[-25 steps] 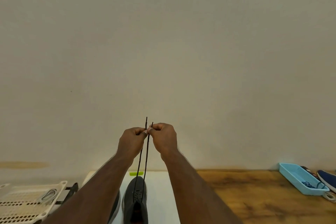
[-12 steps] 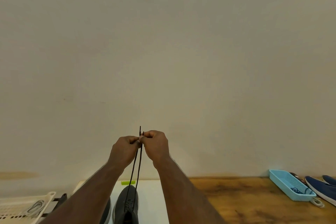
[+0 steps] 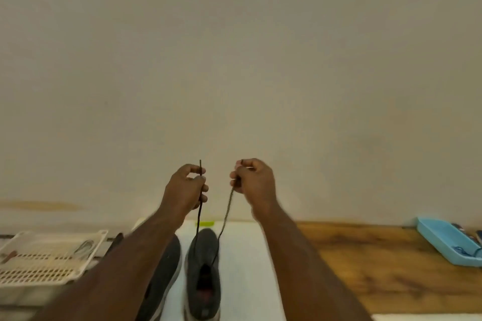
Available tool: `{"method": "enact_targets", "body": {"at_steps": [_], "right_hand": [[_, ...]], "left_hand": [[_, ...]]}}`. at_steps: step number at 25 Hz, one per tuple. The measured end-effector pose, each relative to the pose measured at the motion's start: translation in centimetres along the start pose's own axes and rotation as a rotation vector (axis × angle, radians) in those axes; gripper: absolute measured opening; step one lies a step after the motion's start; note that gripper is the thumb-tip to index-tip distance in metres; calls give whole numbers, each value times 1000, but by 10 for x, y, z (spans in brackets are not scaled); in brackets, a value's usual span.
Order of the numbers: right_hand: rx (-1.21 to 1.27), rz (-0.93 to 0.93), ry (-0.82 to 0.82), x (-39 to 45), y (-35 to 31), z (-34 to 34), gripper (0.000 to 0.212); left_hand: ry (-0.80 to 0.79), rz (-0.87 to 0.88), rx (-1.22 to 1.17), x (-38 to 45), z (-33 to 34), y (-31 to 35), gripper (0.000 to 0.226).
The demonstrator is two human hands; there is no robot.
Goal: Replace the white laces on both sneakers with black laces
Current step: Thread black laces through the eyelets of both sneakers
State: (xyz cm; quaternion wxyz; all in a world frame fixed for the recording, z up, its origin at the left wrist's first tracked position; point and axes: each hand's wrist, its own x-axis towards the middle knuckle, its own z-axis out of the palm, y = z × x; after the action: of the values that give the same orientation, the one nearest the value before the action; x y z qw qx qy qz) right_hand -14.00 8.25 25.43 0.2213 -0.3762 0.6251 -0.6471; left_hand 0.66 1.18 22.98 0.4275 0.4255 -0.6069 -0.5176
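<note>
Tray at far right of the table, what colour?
Light blue. The tray sits at the wooden table's right edge, clearest in the head view.

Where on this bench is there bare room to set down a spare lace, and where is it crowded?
Free: the white mat right of the laced sneaker, and the wooden tabletop between that mat and the blue tray. Crowded: the mat's left side, where the second sneaker lies under the left forearm, and the white basket at far left.
</note>
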Motion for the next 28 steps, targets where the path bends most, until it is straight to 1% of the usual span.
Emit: {"method": "enact_targets", "body": {"at_steps": [1, 3, 6, 8, 9, 10, 12, 13, 16, 18, 19, 21, 23, 24, 25, 26, 28], "right_hand": [[2, 48, 0, 1, 14, -7, 11], [-96, 128, -8, -3, 53, -18, 8], [-229, 249, -38, -20, 119, -25, 12], [-260, 325, -58, -32, 159, -21, 13], [-262, 358, -73, -36, 176, -18, 13], [-261, 382, -90, -39, 189, -15, 14], [-257, 398, -110, -41, 209, -7, 17], [-258, 394, -110, -42, 216, -4, 17], [-274, 366, -123, -44, 239, 5, 14], [-327, 340, -160, -44, 252, 9, 8], [-359, 330, -187, -43, 255, 10, 10], [-441, 308, -233, -38, 259, 9, 20], [-586, 214, -276, -35, 260, 7, 39], [-635, 171, -325, -37, 260, 6, 49], [-656, 173, -392, -39, 258, 7, 55], [-657, 218, -460, -42, 257, 9, 56], [-640, 338, -535, -45, 258, 8, 45]], "left_hand": [[7, -95, -16, 0, -8, -14, 11], [5, -235, 28, -7, -24, -55, 10], [-2, -388, 87, -27, -33, -124, 21], [-1, -499, 62, -37, -31, -158, 20], [-12, -523, 78, -38, -28, -171, 18], [-28, -527, 107, -36, -23, -182, 16], [-76, -501, 173, -31, -13, -195, 22], [-101, -456, 247, -27, -9, -201, 23], [-141, -331, 484, -17, -1, -218, 15], [-153, -283, 542, -10, 0, -226, 15], [-160, -270, 564, -8, -1, -229, 16], [-201, -244, 618, -4, -2, -235, 18], [-275, -210, 705, 0, -3, -239, 19], [-300, -194, 747, 0, -2, -240, 17], [-306, -190, 771, 0, -2, -239, 13], [-300, -194, 784, -1, -2, -237, 10], [-272, -230, 792, -5, -1, -232, 12]]}}
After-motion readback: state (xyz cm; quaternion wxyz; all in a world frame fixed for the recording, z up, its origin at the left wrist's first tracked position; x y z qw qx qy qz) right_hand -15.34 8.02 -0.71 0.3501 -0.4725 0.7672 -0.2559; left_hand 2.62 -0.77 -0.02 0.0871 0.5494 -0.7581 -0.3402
